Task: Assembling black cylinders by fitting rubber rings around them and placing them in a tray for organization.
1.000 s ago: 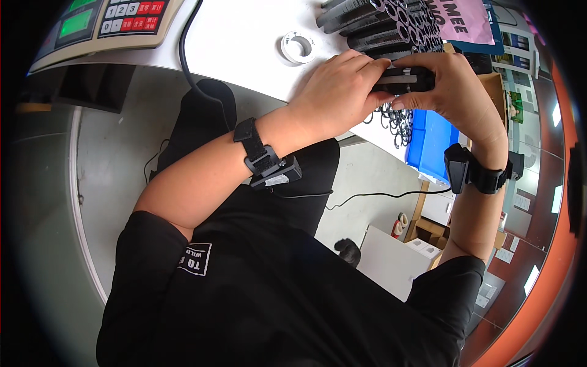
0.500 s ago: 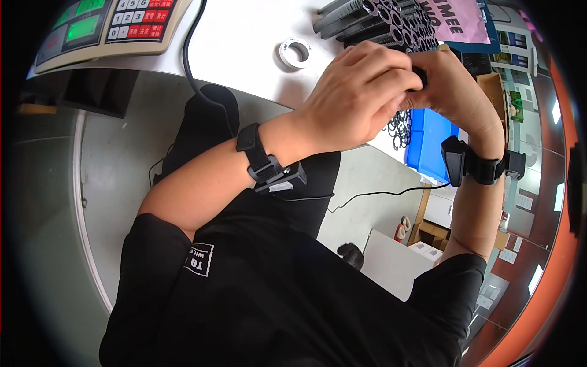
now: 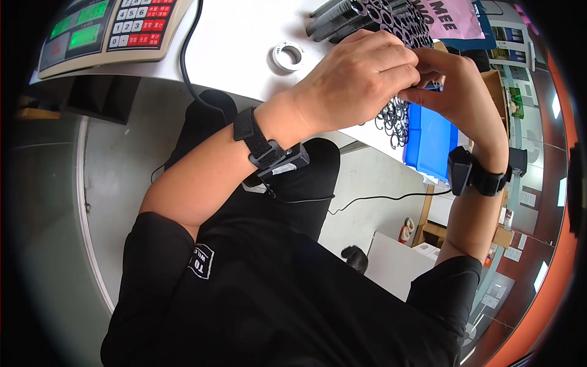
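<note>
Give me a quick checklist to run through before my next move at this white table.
1. Hands together: ok; left hand meets right hand.
2. Held item secure: cannot tell; fingers hide anything between them.
3. Black rings contained: not ok; they lie loose on the white table, beside the blue bin.
4. White roll clear of the hands: ok; it lies apart from them.
5. Scale display lit: ok; it glows green.
</note>
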A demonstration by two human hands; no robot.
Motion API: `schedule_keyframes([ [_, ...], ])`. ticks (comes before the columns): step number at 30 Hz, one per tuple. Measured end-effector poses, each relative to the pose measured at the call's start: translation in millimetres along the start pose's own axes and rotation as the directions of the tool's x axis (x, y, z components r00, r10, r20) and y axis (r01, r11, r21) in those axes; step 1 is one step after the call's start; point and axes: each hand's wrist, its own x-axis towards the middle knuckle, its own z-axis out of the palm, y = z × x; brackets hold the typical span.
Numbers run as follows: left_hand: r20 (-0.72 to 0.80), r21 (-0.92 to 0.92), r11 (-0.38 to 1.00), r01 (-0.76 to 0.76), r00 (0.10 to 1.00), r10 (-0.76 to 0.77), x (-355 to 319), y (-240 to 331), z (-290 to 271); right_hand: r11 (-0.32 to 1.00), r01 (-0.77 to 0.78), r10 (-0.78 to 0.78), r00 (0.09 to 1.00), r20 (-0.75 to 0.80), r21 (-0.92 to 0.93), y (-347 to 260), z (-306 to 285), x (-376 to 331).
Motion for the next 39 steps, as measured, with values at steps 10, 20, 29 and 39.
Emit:
schedule_keyframes([
  [10,0.177,0.008,0.931,0.364,0.916,-0.360,-31,14,-20,0.999,-0.008,0.009,1.000,-0.009,0.034,2,1,-4],
  [20,0.310,0.127,0.916,0.382,0.862,-0.402,-44,8,-16,0.989,-0.135,0.137,0.989,0.046,-0.058,0,-1,-1],
  [29,0.314,0.129,0.909,0.396,0.853,-0.416,-45,7,-17,0.990,-0.076,0.080,0.996,0.026,-0.120,-8,0,1],
  [39,0.326,0.122,0.905,0.408,0.845,-0.425,-45,7,-16,0.982,-0.129,0.138,0.989,0.060,-0.136,-7,-2,3],
])
